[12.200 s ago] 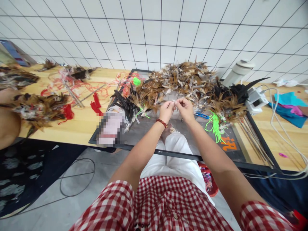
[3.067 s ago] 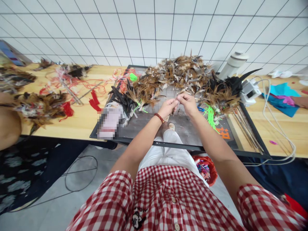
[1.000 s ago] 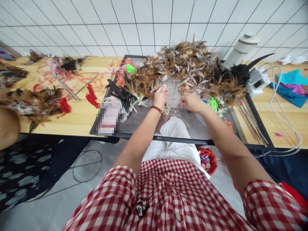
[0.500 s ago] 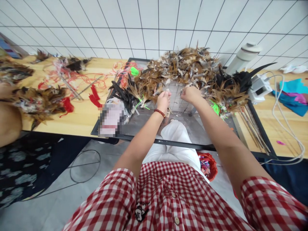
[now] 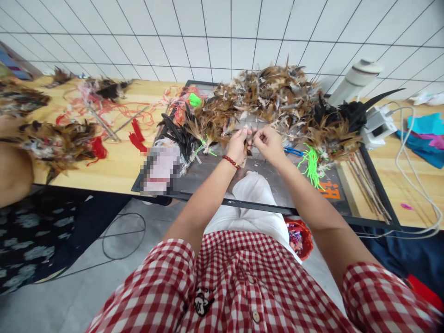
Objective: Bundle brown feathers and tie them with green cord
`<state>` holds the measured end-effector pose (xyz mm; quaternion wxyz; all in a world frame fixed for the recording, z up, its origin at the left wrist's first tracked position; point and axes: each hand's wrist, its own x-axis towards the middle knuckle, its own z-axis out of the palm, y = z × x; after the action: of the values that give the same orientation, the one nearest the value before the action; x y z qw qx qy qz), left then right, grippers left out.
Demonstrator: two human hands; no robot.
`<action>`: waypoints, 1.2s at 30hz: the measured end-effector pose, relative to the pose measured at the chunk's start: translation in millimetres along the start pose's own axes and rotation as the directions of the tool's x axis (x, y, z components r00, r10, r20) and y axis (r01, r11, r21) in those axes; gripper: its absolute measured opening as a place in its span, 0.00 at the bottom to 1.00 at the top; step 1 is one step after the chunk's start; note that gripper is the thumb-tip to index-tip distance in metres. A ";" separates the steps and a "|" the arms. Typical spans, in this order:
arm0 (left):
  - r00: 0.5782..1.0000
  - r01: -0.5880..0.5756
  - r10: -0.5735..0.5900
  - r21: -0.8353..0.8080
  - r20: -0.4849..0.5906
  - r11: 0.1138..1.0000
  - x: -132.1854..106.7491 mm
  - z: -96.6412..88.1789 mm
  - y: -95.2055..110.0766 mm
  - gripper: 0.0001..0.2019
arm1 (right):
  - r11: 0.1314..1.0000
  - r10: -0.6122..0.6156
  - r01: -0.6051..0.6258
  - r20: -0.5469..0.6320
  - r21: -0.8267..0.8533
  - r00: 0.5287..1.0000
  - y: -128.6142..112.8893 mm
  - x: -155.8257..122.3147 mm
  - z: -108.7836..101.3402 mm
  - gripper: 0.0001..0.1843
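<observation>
My left hand [image 5: 237,144], with a red bead bracelet [image 5: 229,161] on the wrist, and my right hand [image 5: 268,141] meet over a dark cutting mat [image 5: 263,185]. Both are closed in a pinch on a small bunch of brown feathers [image 5: 248,141] held between them. Just beyond my fingers lies a big heap of brown and white feathers [image 5: 274,95]. Tied bunches of brown feathers [image 5: 210,127] and black feathers [image 5: 175,136] lie to the left of my hands.
Green cords [image 5: 310,166], blue-handled scissors [image 5: 293,151] and thin sticks [image 5: 367,189] lie right of my hands. A white appliance [image 5: 376,125] with a cable and a white cylinder [image 5: 354,81] stand at the back right. Another person's arm [image 5: 12,171] is at the left by red strings [image 5: 114,118].
My hands had parted and reached toward the feather heap; now they are back together near the mat's middle, pinching a small feather bunch between them.
</observation>
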<state>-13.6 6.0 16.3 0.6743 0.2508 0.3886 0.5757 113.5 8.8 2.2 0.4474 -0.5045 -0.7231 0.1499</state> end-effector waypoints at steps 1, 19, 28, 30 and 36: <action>1.000 0.003 -0.002 -0.013 0.008 1.000 -0.9 0.1 1.0 0.14 | 1.000 -0.016 0.016 0.019 0.009 1.000 -0.7 -0.6 0.8 0.06; 0.996 -0.039 0.019 0.239 0.085 0.970 -5.5 0.8 -2.4 0.13 | 0.751 0.192 -0.212 0.101 0.625 0.976 20.7 18.6 -23.5 0.33; 0.987 0.009 -0.050 0.252 0.156 0.968 -12.6 4.3 -0.3 0.12 | 0.879 0.124 -0.148 0.082 0.453 0.989 14.2 9.8 -9.8 0.30; 0.984 0.016 -0.062 0.259 0.169 0.966 -13.6 4.7 0.0 0.13 | 0.928 0.108 -0.112 0.031 0.357 0.994 14.4 8.9 -9.8 0.28; 0.972 0.065 -0.115 0.236 0.204 0.970 -15.5 4.1 1.9 0.16 | 0.912 0.153 -0.142 0.001 0.386 0.988 19.5 12.1 -10.1 0.33</action>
<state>-12.0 -8.3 23.7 0.7048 0.3693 0.3874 0.4655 132.0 25.5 0.8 0.5358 -0.4622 -0.6328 0.3146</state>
